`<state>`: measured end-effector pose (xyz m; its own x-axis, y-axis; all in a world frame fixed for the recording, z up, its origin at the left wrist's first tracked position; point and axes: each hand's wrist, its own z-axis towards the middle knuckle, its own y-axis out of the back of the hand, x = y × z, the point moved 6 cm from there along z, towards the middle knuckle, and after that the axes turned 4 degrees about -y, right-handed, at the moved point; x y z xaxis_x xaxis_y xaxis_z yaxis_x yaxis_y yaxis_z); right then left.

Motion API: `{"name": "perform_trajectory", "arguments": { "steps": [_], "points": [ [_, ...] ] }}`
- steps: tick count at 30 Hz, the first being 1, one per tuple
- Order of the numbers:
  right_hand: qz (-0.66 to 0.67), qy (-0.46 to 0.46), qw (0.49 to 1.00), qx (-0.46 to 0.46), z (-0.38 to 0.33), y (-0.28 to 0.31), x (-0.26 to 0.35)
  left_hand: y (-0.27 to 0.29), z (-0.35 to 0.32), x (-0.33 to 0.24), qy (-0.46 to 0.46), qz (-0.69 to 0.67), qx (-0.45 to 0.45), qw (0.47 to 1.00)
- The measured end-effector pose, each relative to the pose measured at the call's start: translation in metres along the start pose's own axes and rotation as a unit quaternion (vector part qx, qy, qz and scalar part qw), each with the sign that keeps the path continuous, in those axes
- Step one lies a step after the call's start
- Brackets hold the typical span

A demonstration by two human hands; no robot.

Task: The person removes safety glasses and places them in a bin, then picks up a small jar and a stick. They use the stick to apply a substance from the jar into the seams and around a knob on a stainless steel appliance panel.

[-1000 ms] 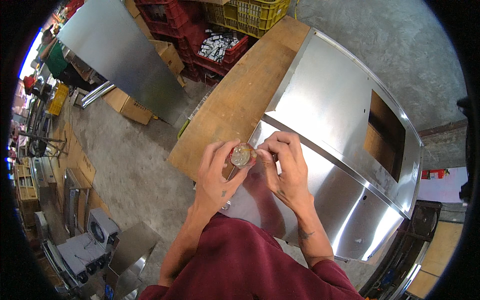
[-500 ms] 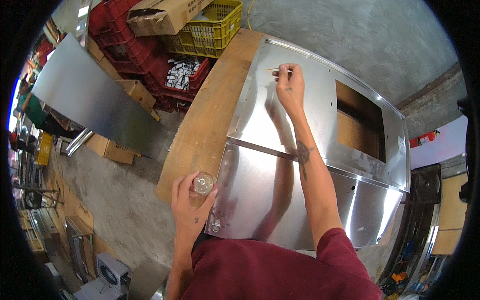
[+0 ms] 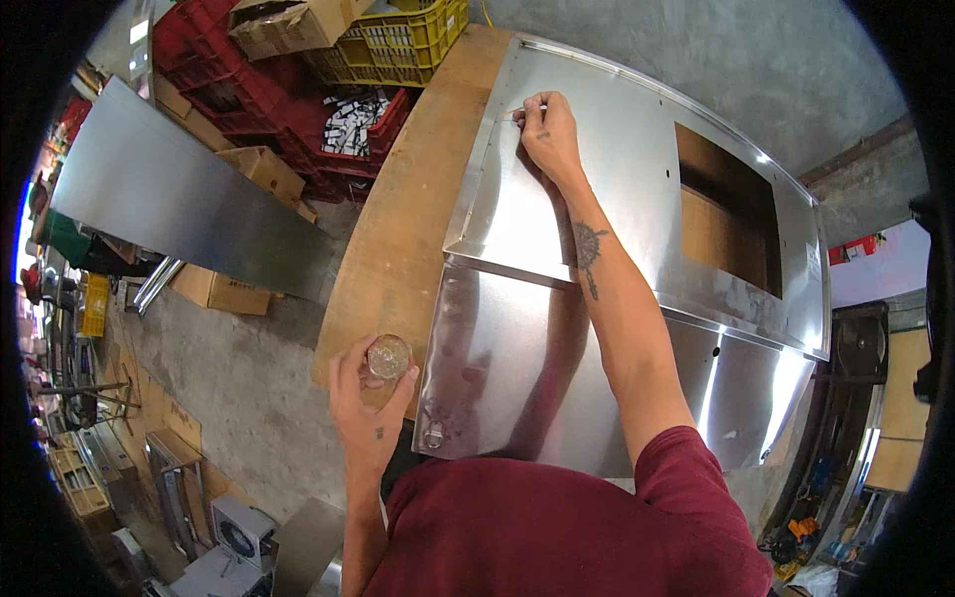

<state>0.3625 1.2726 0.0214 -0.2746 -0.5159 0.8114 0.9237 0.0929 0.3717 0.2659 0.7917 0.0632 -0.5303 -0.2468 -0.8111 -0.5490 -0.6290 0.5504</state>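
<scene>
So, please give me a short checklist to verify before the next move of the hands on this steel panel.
1. Left hand grips the small round jar: ok.
2. Jar is upright: cannot tell.
3. Right hand reaches the far corner of the steel panel: ok.
4. Small thin piece pinched in the right fingertips is seated in the panel: cannot tell.
5. Panel lies flat on the wooden bench: ok.
6. Panel's near edge is supported by the bench: cannot tell.

Hands parted — right hand [image 3: 549, 134] reached to the far panel edge — left hand [image 3: 370, 403] drew back.
</scene>
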Motion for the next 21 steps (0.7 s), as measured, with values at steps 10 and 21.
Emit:
{"name": "perform_trajectory", "arguments": {
  "steps": [10,21],
  "points": [
    [-0.061,0.063,0.996,-0.002,-0.001,-0.001,0.003,-0.005,0.001,0.002,-0.015,0.008,0.013,1.000],
    [-0.051,0.067,0.996,-0.003,-0.003,0.001,0.009,-0.005,0.000,0.004,-0.019,0.011,0.022,1.000]
  ]
}}
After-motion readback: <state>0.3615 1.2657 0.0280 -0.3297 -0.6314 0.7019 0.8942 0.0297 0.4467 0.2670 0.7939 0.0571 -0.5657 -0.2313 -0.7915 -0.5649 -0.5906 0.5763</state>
